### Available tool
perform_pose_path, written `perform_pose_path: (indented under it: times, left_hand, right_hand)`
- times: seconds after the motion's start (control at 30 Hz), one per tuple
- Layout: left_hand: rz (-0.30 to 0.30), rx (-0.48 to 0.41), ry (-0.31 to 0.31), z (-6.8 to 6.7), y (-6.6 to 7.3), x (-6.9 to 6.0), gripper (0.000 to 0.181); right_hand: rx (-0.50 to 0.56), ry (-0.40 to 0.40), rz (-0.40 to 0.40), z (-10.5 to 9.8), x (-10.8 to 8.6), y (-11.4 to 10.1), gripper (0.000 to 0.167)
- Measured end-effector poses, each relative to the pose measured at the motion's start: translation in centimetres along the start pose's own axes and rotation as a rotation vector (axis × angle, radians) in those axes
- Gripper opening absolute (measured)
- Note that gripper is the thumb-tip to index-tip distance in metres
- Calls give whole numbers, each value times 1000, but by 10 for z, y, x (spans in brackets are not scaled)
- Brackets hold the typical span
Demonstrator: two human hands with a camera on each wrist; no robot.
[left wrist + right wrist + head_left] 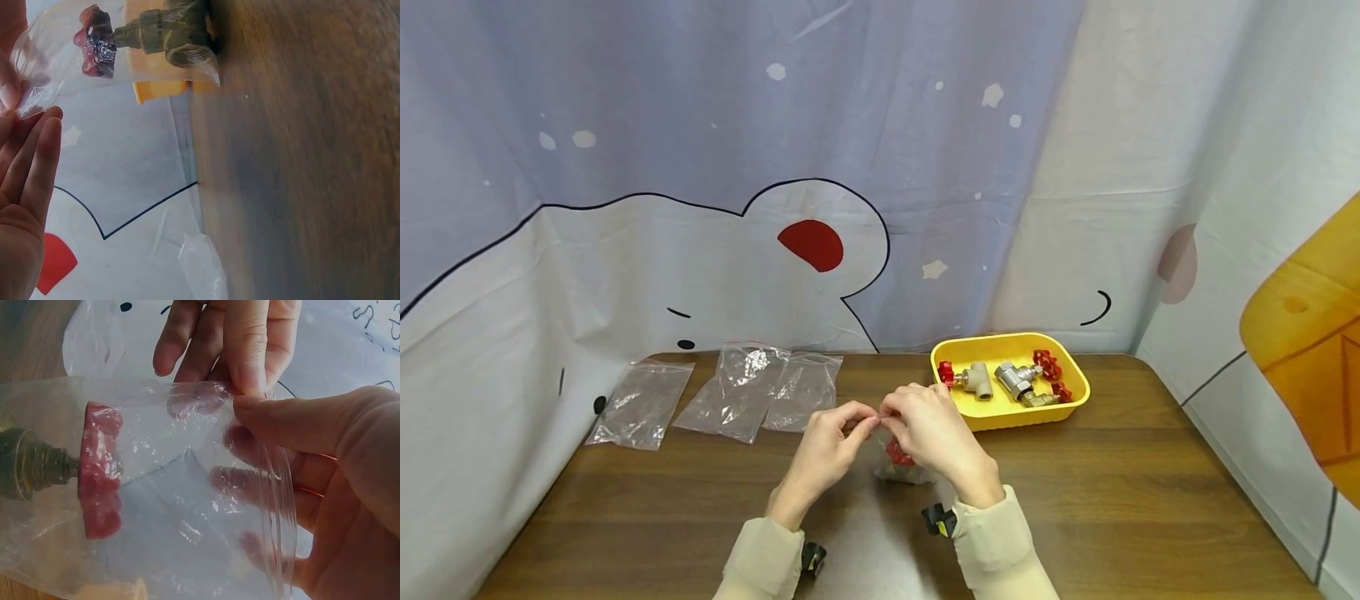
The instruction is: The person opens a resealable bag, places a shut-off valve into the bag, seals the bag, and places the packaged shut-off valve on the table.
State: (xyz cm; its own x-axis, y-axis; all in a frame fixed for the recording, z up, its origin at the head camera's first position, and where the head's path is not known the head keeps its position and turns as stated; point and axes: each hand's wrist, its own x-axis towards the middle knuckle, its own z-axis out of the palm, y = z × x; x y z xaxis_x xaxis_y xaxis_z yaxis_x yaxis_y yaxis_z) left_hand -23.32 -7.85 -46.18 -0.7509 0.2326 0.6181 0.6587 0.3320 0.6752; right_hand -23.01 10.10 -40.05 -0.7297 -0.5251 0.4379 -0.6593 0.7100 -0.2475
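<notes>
A clear zip bag (181, 519) stands on the table in front of me, its mouth upward. Inside it sits a brass valve (165, 31) with a red handwheel (100, 472). My left hand (827, 450) pinches the bag's top edge at one corner between thumb and forefinger. Right beside it, my right hand (932, 429) pinches the same edge, thumb in front and the other fingers behind the film. The fingertips of both hands meet at the zip strip. In the head view my hands cover the bag's upper part.
A yellow tray (1011, 340) at the back right holds several valves with red handwheels, such as a beige valve (977, 381). At the back left, flat clear bags (640, 408) lie on the wooden table (1112, 492). A printed curtain (700, 267) hangs behind.
</notes>
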Motion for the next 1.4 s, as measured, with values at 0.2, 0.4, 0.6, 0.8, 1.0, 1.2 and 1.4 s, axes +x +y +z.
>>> perform_pose_path:
  times: [0.2,0.4,0.6,0.8,1.0,1.2,1.4]
  left_hand:
    - [-5,-7,-9,1,1,0,4]
    - [-33,-15,1,1,1,0,6]
    - [-35,-18,-9,1,1,0,4]
    - [-29,-34,-10,1,0,0,5]
    - [-18,-36,-1,2,0,-1,3]
    - [-43,-43,-4,1,2,-1,4]
    - [-57,-63,8,2,6,0,6]
  right_hand:
    - [-22,-23,19,-2,-1,2,10]
    - [-33,-23,32,-5,-3,7,15]
    - [-8,-4,-19,-6,-3,10,14]
    - [-14,-14,-28,-7,-2,9,11]
    - [-6,-34,12,-9,-3,8,11]
    - [13,-69,70,-13,-4,11,14]
    - [20,-70,44,-14,-6,14,14]
